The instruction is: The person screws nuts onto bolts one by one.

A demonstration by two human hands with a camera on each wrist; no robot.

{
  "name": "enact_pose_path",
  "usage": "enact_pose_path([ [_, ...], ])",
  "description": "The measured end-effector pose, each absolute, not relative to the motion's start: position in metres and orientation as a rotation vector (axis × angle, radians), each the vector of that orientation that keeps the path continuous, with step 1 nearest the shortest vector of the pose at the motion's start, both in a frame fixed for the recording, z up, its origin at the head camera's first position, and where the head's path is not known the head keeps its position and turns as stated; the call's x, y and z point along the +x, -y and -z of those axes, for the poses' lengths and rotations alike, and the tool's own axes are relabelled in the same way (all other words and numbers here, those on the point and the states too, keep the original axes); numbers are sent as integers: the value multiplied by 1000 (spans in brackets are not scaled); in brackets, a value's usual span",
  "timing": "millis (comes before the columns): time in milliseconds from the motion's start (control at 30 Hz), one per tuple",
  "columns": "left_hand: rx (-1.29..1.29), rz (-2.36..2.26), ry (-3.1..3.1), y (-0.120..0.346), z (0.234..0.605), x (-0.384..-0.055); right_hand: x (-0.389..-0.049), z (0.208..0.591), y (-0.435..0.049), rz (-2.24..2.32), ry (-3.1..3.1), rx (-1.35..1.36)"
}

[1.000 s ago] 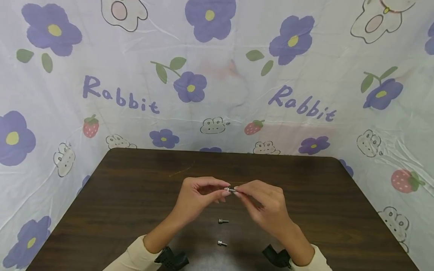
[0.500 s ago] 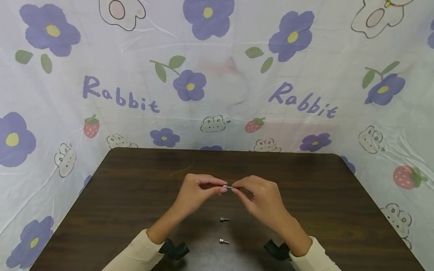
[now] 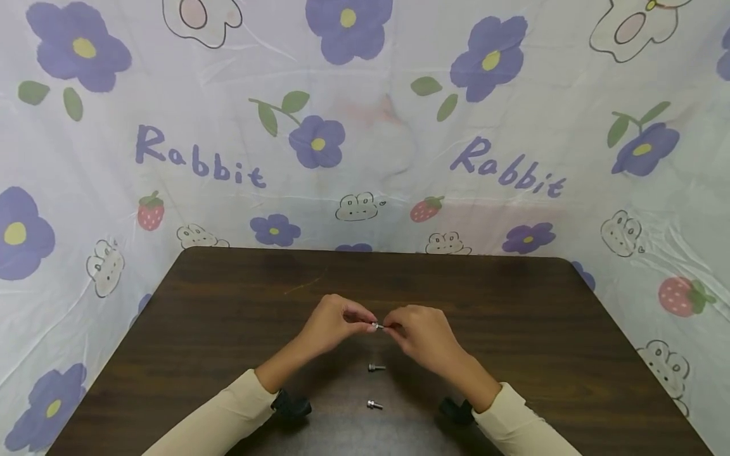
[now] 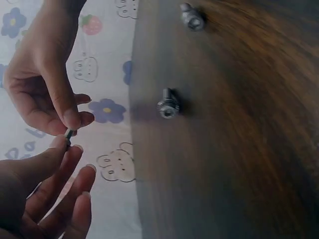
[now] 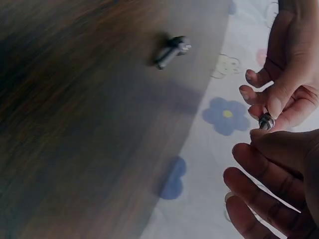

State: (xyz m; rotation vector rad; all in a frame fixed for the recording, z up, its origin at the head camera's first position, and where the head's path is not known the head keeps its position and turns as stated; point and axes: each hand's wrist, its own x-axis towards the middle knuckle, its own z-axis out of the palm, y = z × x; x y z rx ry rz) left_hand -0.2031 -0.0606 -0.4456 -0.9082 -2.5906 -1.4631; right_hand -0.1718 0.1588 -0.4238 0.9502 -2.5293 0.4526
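A small silver socket-head screw (image 3: 377, 325) is held between both hands over the middle of the table. My left hand (image 3: 329, 324) pinches its head end between thumb and fingertips. From the other side, my right hand (image 3: 424, 334) has thumb and forefinger on the threaded end. In the left wrist view, a short stretch of thread (image 4: 69, 133) shows between the two hands' fingertips. The right wrist view shows the screw's head (image 5: 266, 121), ringed by a collar, at the left hand's thumb. Fingertips cover the rest of it.
Two similar screws lie on the dark wooden table (image 3: 228, 316) in front of the hands: a farther screw (image 3: 376, 367) and a nearer screw (image 3: 374, 405), heads to the left. A printed cloth (image 3: 365, 158) hangs behind and beside the table.
Both hands, holding the screw between them, have shifted slightly left and, in the last half second, a little lower. The right hand's fingers have curled closer round the threaded end. The loose screws stay put.
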Motion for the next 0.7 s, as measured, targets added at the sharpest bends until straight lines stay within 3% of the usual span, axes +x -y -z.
enact_pose_path([
  [400, -784, 1103, 2883, 55, 468, -210, -190, 451, -157, -505, 2717, 1084],
  [700, -724, 1110, 2957, 50, 476, -209, -196, 463, -160, -495, 2786, 1087],
])
